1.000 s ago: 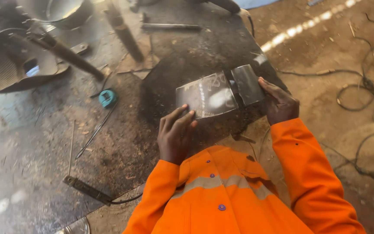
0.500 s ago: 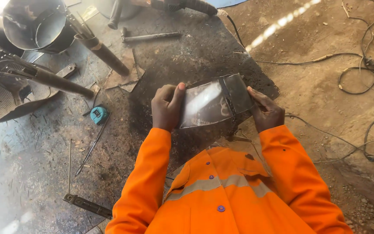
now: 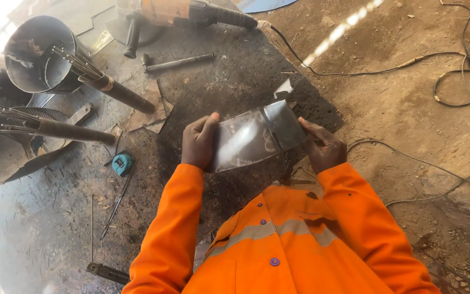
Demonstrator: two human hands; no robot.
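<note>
A dark, scorched steel plate (image 3: 235, 81) lies on bare dirt ground, scattered with metal scraps and cables. Held up in the middle of the frame, above the plate, is a curved piece of sheet metal (image 3: 254, 136), shiny and grey with a fold or seam near its right end. The left hand (image 3: 198, 142) pinches its left edge, thumb on the face and fingers closed behind; the right hand (image 3: 325, 148) grips the right edge, fingers wrapped round the back. It looks thin, stiff and fairly light, likely with sharp edges, so the two short ends seem the sensible places to hold. Left of it lies a small teal tape measure (image 3: 122, 163) beside thin rods. In the upper left stands a metal funnel (image 3: 39, 54) with a handful of welding rods poking out; a second dark cone (image 3: 12, 147) below it holds more rods. At the top sits an angle grinder (image 3: 191, 12)
</note>
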